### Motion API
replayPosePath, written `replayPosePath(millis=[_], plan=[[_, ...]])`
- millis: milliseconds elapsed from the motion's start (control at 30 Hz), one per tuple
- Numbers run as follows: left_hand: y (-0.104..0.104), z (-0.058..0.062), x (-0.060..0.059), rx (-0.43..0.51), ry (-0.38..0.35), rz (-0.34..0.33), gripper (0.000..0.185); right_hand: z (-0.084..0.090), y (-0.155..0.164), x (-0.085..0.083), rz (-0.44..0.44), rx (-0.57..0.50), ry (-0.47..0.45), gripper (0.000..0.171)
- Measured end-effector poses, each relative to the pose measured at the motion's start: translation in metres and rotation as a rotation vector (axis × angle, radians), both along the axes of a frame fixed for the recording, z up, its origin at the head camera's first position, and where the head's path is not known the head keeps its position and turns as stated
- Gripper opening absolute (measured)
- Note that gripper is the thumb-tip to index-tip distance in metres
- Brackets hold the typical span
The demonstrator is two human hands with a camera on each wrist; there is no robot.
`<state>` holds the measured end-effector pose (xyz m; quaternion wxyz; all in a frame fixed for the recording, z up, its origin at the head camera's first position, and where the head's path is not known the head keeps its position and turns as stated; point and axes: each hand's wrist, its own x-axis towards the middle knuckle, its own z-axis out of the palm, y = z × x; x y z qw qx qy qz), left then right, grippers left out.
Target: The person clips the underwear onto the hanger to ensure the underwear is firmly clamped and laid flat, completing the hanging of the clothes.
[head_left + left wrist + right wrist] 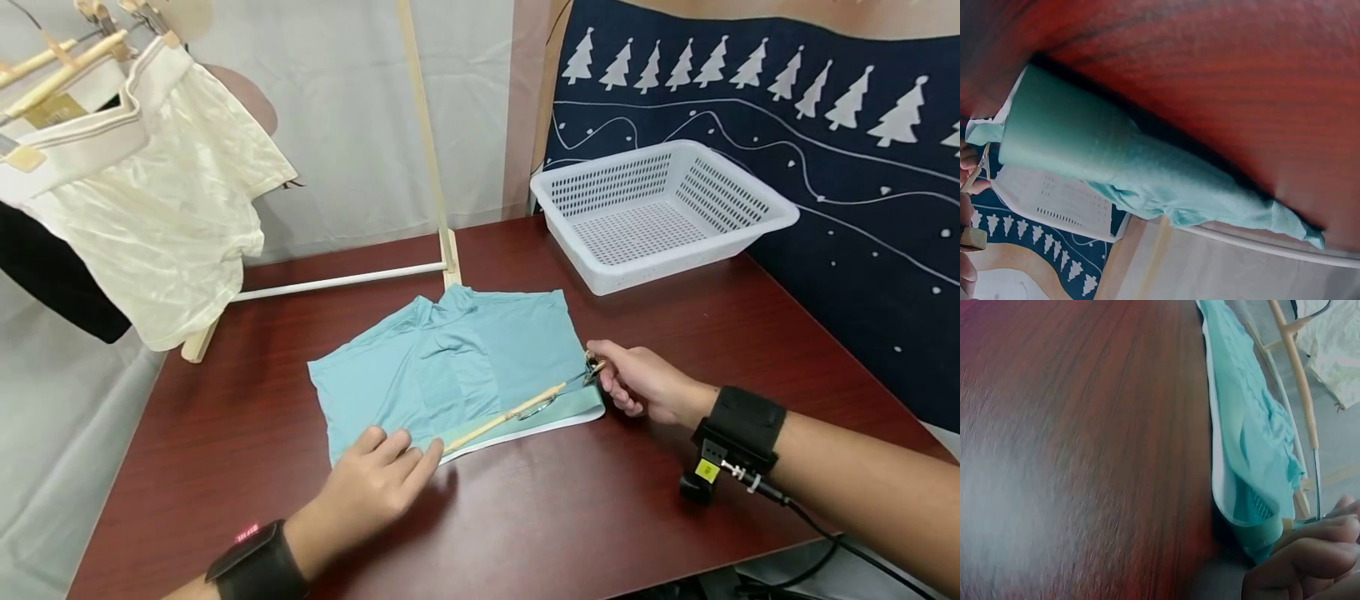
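Teal shorts (pixel 450 367) flat on table (pixel 600 517), wooden hanger (pixel 517 412) lying along waistband. Right hand (pixel 645 383) pinches hanger's metal clip at the waistband's right end. Left hand (pixel 375 483) flat, fingers straight, pressing the opposite waistband corner. White basket (pixel 660 212) beyond right hand

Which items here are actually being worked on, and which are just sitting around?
In hand:
teal shorts, pressed by the left hand
wooden clip hanger, its clip end pinched by the right hand

Lying about:
white basket
cream shorts hanging on the rack
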<state>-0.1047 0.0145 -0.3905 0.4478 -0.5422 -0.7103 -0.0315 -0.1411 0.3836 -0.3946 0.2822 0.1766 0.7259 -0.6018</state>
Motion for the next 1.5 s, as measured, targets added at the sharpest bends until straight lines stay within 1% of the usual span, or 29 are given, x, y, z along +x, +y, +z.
replayPosePath(millis=[133,233,300,433,600,667,733,767,833,933,1000,1033,1067,1133,1167,1233,1267,1333,1400,1500], plan=[[0.001,0.003,-0.004,0.015,0.015,-0.013,0.033,-0.001,0.002,0.001,-0.001,0.0,-0.009,0.062],[0.002,0.005,-0.006,0.02,0.022,-0.026,0.032,0.0,0.004,0.001,0.006,-0.004,0.004,0.059],[0.003,0.004,-0.006,0.018,0.013,-0.037,0.033,0.001,0.004,0.001,0.011,-0.013,0.013,0.055],[0.002,-0.005,-0.005,0.006,-0.05,-0.048,0.032,0.004,0.006,0.001,0.031,-0.027,0.022,0.042],[-0.001,-0.022,-0.002,-0.05,-0.161,-0.008,0.029,0.004,0.009,0.006,0.07,-0.052,0.029,0.032],[-0.002,-0.027,-0.001,-0.087,-0.218,0.007,0.026,0.004,0.011,0.008,0.085,-0.053,0.04,0.03],[-0.003,-0.031,0.0,-0.132,-0.298,0.006,0.023,0.004,0.013,0.011,0.093,-0.043,0.046,0.029],[-0.003,-0.032,0.0,-0.16,-0.344,0.001,0.025,0.003,0.014,0.011,0.099,-0.032,0.046,0.029],[-0.005,-0.033,0.0,-0.226,-0.453,-0.014,0.036,0.002,0.015,0.013,0.106,-0.013,0.036,0.03],[-0.006,-0.032,-0.001,-0.329,-0.628,-0.023,0.049,0.0,0.016,0.016,0.117,0.012,0.029,0.031],[-0.006,-0.027,-0.003,-0.382,-0.739,-0.008,0.052,-0.001,0.016,0.018,0.128,0.024,0.027,0.032],[-0.004,-0.024,-0.005,-0.406,-0.793,0.011,0.054,-0.001,0.016,0.018,0.131,0.028,0.027,0.032],[-0.001,-0.021,-0.007,-0.419,-0.835,0.027,0.053,-0.002,0.016,0.019,0.134,0.029,0.029,0.032],[0.007,-0.011,-0.014,-0.427,-0.876,0.063,0.045,-0.003,0.015,0.02,0.137,0.028,0.025,0.033],[0.012,-0.006,-0.02,-0.426,-0.883,0.083,0.039,-0.003,0.015,0.02,0.138,0.027,0.023,0.034],[0.025,0.005,-0.033,-0.428,-0.893,0.121,0.031,-0.005,0.014,0.021,0.135,0.022,0.026,0.036],[0.033,0.009,-0.041,-0.43,-0.892,0.129,0.028,-0.005,0.013,0.022,0.138,0.024,0.036,0.038],[0.051,0.015,-0.058,-0.458,-0.907,0.151,0.029,-0.006,0.013,0.024,0.145,0.038,0.057,0.043],[0.072,0.017,-0.073,-0.507,-0.95,0.167,0.031,-0.009,0.013,0.026,0.154,0.055,0.08,0.049],[0.107,0.013,-0.091,-0.593,-1.013,0.171,0.035,-0.014,0.014,0.03,0.163,0.072,0.102,0.054]])
